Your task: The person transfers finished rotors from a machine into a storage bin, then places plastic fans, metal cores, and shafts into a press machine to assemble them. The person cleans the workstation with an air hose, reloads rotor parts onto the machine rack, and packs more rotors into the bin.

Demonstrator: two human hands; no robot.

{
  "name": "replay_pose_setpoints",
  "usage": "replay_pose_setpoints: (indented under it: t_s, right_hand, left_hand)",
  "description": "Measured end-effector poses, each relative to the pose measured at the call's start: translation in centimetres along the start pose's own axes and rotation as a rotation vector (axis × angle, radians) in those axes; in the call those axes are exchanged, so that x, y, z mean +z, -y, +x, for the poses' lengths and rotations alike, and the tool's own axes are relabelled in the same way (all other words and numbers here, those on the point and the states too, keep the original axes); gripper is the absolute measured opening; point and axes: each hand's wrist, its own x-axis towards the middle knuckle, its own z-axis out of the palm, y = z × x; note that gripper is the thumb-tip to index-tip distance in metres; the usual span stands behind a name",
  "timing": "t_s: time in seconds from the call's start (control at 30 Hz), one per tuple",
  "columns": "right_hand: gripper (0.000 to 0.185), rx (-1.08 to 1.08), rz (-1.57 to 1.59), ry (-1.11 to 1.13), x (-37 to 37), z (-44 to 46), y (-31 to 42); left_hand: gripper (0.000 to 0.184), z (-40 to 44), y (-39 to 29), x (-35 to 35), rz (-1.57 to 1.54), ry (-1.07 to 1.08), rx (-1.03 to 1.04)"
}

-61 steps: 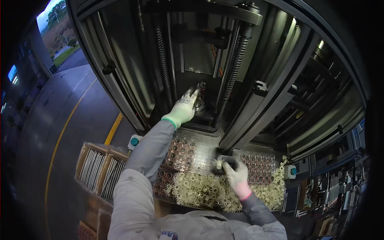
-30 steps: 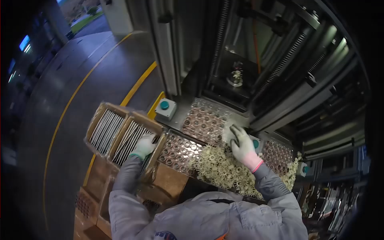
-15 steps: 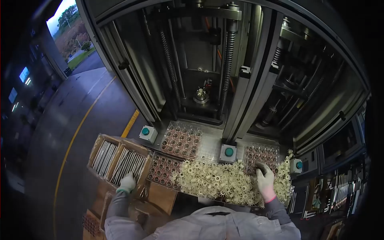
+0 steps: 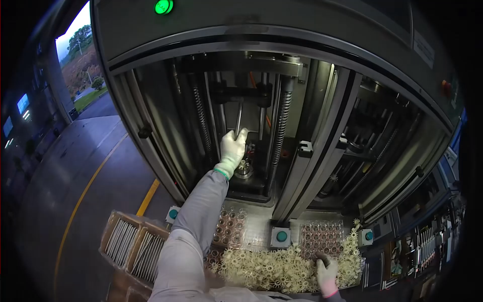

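My left hand [image 4: 233,148], in a white glove, is inside the middle press bay with its fingers closed round a slim metal shaft [image 4: 239,115]. The shaft stands nearly upright above the round fixture [image 4: 244,170], which holds a pale toothed part. My right hand [image 4: 326,272], gloved with dark fingertips, is at the front edge of the right clear tray [image 4: 322,236] of ring-shaped parts, beside the heap of cream star-shaped pieces [image 4: 271,269]. Its fingers are bent together; what they hold, if anything, is hidden.
A carton [image 4: 114,251] of metal shafts in two compartments stands at the left. Another parts tray [image 4: 230,226] lies in front of the middle bay, partly behind my left sleeve. Teal push buttons [image 4: 282,236] line the front. Frame posts [image 4: 322,151] separate the bays.
My left hand has gone from the shaft carton up and forward into the press bay, now with a shaft. My right hand has stayed by the right tray, near its front edge. The view has tilted up.
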Motion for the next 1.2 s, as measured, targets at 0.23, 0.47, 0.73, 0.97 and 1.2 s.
replay_pose_setpoints:
  t_s: [0.23, 0.47, 0.73, 0.97, 1.2]
  right_hand:
    - [0.024, 0.282, 0.023, -0.116, -1.9, -3.4, -2.9]
    - [0.025, 0.303, 0.054, -0.089, -1.2, -3.5, -3.4]
    - [0.024, 0.180, 0.178, -0.088, -0.5, -2.0, -0.2]
    - [0.024, 0.064, 0.073, -0.009, -0.4, -1.7, -0.3]
    - [0.028, -0.248, -0.094, -0.074, -2.1, 7.1, 1.8]
  left_hand:
    - [0.025, 5.6, 1.8, 3.8, -0.283, 0.011, 0.108]
    - [0.029, 7.1, 0.0, 4.1, -0.080, -0.153, 0.270]
    - [0.051, -6.5, -2.6, -9.4, 0.498, 0.214, 0.363]
    - [0.076, -21.8, 10.8, -27.2, 1.461, 0.476, -0.040]
    - [0.069, -23.6, 8.7, -27.4, 1.071, -0.151, -0.036]
